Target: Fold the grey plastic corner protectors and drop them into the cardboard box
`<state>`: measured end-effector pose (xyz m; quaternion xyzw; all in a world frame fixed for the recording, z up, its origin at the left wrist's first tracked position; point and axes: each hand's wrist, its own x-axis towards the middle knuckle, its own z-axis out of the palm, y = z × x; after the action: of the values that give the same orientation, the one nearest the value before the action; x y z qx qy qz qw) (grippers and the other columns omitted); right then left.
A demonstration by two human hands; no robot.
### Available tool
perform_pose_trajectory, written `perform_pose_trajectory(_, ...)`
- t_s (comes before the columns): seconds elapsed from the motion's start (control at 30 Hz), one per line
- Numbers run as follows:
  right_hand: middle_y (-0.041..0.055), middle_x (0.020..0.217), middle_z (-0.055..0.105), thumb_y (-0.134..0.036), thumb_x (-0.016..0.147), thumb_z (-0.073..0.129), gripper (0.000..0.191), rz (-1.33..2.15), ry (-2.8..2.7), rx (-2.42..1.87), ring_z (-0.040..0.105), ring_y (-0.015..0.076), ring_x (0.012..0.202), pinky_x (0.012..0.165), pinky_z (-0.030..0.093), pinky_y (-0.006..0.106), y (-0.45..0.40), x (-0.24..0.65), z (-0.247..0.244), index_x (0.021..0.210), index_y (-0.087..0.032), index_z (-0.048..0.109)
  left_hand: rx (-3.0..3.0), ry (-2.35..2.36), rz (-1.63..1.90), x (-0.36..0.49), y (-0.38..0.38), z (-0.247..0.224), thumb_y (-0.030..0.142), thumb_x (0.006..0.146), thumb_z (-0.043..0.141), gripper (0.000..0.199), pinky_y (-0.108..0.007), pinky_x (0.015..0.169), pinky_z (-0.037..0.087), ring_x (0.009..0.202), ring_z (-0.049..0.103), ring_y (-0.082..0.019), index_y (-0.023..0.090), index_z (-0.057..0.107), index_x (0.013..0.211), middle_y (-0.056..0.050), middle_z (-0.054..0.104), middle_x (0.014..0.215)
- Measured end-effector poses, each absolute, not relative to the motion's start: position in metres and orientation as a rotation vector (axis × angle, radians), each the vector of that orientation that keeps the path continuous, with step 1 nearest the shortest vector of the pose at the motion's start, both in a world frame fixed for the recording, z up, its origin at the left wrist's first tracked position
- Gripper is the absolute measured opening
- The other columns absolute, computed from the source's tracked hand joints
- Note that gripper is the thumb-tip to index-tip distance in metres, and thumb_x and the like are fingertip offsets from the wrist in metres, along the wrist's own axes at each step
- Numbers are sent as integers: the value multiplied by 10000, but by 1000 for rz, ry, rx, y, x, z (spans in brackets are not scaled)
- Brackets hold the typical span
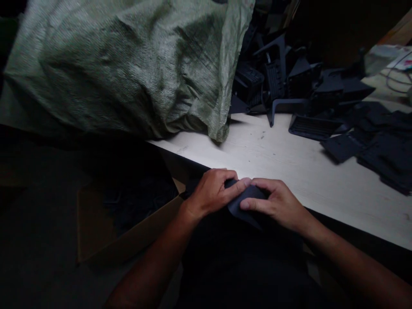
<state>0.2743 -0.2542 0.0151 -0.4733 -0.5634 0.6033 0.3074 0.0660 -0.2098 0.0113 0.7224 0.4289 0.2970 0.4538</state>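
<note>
Both hands grip one dark plastic part at the near edge of the pale table. My left hand is closed round its left side, with the thumb lying across the top. My right hand pinches the right side, thumb on the near face and fingers on the far edge. The two hands nearly meet at the far edge of the part. Its underside is hidden, and its exact kind cannot be made out in the dim light.
A big green woven sack rests on the table at the left. Black plastic brackets are heaped at the back, and flat black pieces lie at the right. Below the edge, an open cardboard box holds dark parts.
</note>
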Motion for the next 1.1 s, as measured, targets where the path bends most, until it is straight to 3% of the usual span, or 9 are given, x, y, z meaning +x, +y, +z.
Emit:
perform_pose_trajectory(0.17,-12,794,725,-528,862,860,318,1285,-1720,-1292,637,177,723,630,446,260,-247,280,31,894,-218,798,1618,915,641,63,-206,12,575,902,689,504,-297,567,231,587,363,-125,199,544,599,38,396,589)
perform_pose_trajectory(0.3,8,782,713,-494,1025,666,349,1131,-1679,-1309,641,171,726,638,442,264,-249,290,27,857,-210,783,1228,932,818,66,-208,3,652,880,670,563,-288,526,230,520,308,-107,206,507,578,41,374,560)
perform_pose_trajectory(0.47,8,596,612,-529,944,749,425,1037,-1436,-1352,530,153,554,515,374,269,-256,284,13,690,-189,749,903,897,876,75,-215,-8,646,804,747,529,-294,488,248,465,322,-107,211,558,569,30,414,519)
perform_pose_trajectory(0.73,-12,555,525,-630,916,736,548,1243,-1579,-1271,439,115,528,473,296,237,-229,287,23,638,-158,714,887,974,841,66,-220,-14,738,747,743,557,-309,521,289,500,400,-137,210,624,614,-2,497,566)
perform_pose_trajectory(0.9,-36,509,433,-712,903,708,639,1428,-1659,-1261,360,90,470,433,213,233,-214,292,26,586,-161,653,988,915,661,62,-224,-7,640,761,804,500,-295,511,235,499,358,-110,176,654,650,7,472,564)
perform_pose_trajectory(1.0,5,602,601,-655,948,694,551,1148,-1661,-1290,513,131,539,482,346,247,-209,296,31,689,-172,744,930,941,723,61,-223,-6,584,746,835,457,-276,505,264,501,374,-104,157,689,676,9,491,567)
perform_pose_trajectory(1.1,57,819,755,-577,945,752,390,732,-1564,-1337,675,216,754,684,512,314,-209,306,36,865,-201,818,869,1020,962,58,-222,-8,551,757,836,409,-258,532,352,533,455,-116,151,749,751,1,565,614)
